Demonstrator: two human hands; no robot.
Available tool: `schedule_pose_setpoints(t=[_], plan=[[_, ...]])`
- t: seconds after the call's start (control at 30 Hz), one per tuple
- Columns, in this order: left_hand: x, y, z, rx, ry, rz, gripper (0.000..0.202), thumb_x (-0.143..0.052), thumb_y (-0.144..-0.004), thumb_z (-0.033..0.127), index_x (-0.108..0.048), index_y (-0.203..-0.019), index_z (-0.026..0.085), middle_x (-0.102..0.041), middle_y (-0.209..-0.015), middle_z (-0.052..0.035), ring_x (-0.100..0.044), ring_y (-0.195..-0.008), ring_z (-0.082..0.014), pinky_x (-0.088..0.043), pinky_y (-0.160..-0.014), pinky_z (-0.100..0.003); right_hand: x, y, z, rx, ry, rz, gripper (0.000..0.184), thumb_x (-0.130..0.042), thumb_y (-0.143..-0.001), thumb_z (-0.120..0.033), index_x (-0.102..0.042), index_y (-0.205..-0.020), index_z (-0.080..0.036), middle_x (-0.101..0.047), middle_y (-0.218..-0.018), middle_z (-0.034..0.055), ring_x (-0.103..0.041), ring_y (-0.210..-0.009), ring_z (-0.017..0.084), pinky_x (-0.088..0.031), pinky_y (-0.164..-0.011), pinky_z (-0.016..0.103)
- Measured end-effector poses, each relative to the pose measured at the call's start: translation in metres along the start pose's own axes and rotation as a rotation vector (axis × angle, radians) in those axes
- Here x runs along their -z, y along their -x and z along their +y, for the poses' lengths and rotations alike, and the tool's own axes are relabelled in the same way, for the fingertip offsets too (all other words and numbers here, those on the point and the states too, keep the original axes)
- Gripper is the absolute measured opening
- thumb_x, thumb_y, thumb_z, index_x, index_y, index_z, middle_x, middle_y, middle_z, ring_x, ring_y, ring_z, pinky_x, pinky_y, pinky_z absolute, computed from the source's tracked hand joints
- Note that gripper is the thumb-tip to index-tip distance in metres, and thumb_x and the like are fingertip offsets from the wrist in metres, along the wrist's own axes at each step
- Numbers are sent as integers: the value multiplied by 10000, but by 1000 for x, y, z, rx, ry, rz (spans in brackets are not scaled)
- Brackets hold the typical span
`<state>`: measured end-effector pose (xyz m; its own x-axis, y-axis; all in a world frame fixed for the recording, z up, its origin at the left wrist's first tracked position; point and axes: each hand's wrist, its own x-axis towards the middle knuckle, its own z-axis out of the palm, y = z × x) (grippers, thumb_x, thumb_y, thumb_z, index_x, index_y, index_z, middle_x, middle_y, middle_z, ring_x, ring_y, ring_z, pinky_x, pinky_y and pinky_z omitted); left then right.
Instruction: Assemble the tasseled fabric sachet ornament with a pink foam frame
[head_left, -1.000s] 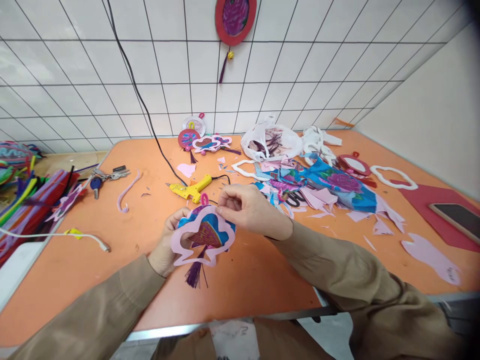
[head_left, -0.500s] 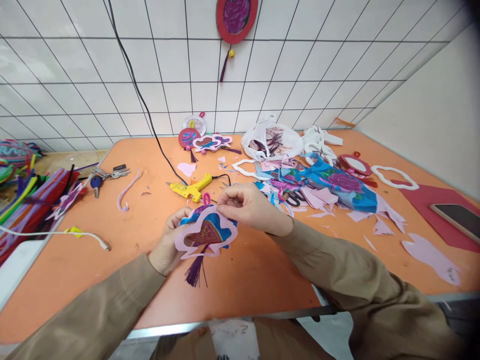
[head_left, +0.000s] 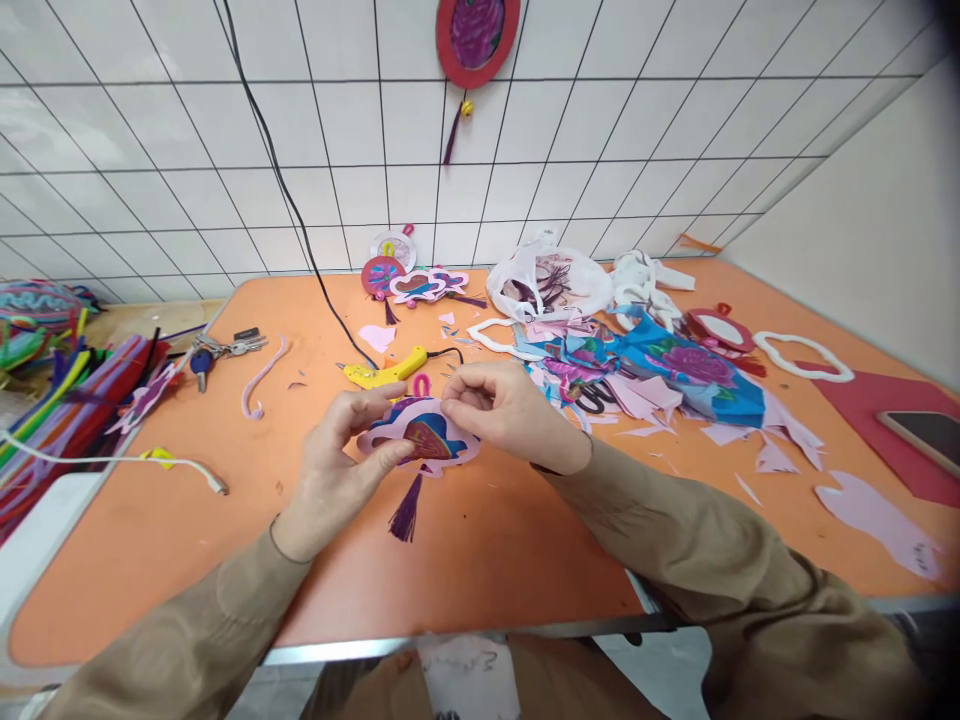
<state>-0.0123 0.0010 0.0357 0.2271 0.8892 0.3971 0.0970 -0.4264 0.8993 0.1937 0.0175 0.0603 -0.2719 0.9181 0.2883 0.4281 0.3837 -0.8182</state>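
A pink cloud-edged paper ornament (head_left: 454, 447) with blue and purple patterned fabric, a pink loop on top and a purple tassel (head_left: 405, 508) below is in front of me. My right hand (head_left: 491, 410) pinches its upper right edge. At the left side, my left hand (head_left: 341, 450) has its thumb and fingers spread apart. That thumb lies over the front face, and the fingers reach along the top edge. Whether the left fingertips press on it, I cannot tell. Just behind lies a yellow hot glue gun (head_left: 386, 372), partly hidden by the ornament and left hand.
Finished ornaments (head_left: 384, 275) lie near the tiled wall. To the right are a white plastic bag (head_left: 585, 290), blue flowered fabric (head_left: 720, 400), pink scraps, a white frame (head_left: 806, 372) and a phone (head_left: 926, 440). Keys (head_left: 240, 345), a white cable (head_left: 150, 458) and colourful pipe cleaners (head_left: 90, 420) are left.
My left hand has opened from its grip on the ornament's left side, spreading thumb and fingers. The ornament has tilted and shifted slightly up and right. My right hand keeps its pinch.
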Motion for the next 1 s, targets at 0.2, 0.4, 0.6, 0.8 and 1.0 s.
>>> schedule_pose_setpoints(t=[0.2, 0.4, 0.6, 0.8, 1.0], plan=[[-4, 0, 0, -66, -195, 45, 165, -785, -721, 221, -621, -740, 229, -736, -939, -34, -677, -903, -198, -510, -737, -270, -1, 1, -1, 9, -11, 3, 154, -553, -736, -162, -551, -582, -160, -389, -482, -60, -343, -482, 65, -272, -486, 220], [-7, -1, -3, 17, -219, 78, 187, -767, -729, 266, -600, -671, 207, -647, -673, 17, -584, -624, -129, -431, -565, -228, -3, 3, -1, 34, 11, 9, 156, -549, -735, -149, -562, -580, -157, -409, -497, -52, -333, -496, 66, -276, -494, 217], [-9, -1, 2, 57, -151, 74, 178, -732, -769, 252, -621, -641, 197, -710, -796, -21, -632, -736, -152, -484, -695, -251, -4, 3, -1, 40, 39, -1, 161, -539, -744, -158, -575, -587, -151, -433, -512, -43, -343, -500, 69, -273, -498, 220], [-10, -1, 8, 126, -44, 88, 175, -736, -763, 266, -647, -637, 185, -689, -728, -20, -639, -669, -149, -526, -657, -259, -4, 4, -1, 64, 50, -4, 156, -548, -739, -143, -560, -584, -157, -430, -518, -47, -347, -507, 69, -278, -509, 219], [-10, -4, 11, 273, 70, 91, 204, -778, -713, 283, -653, -606, 163, -681, -613, -27, -650, -568, -161, -550, -561, -269, -5, 5, -1, 64, 50, 3, 169, -544, -749, -143, -543, -582, -162, -393, -496, -62, -325, -494, 65, -276, -500, 215]])
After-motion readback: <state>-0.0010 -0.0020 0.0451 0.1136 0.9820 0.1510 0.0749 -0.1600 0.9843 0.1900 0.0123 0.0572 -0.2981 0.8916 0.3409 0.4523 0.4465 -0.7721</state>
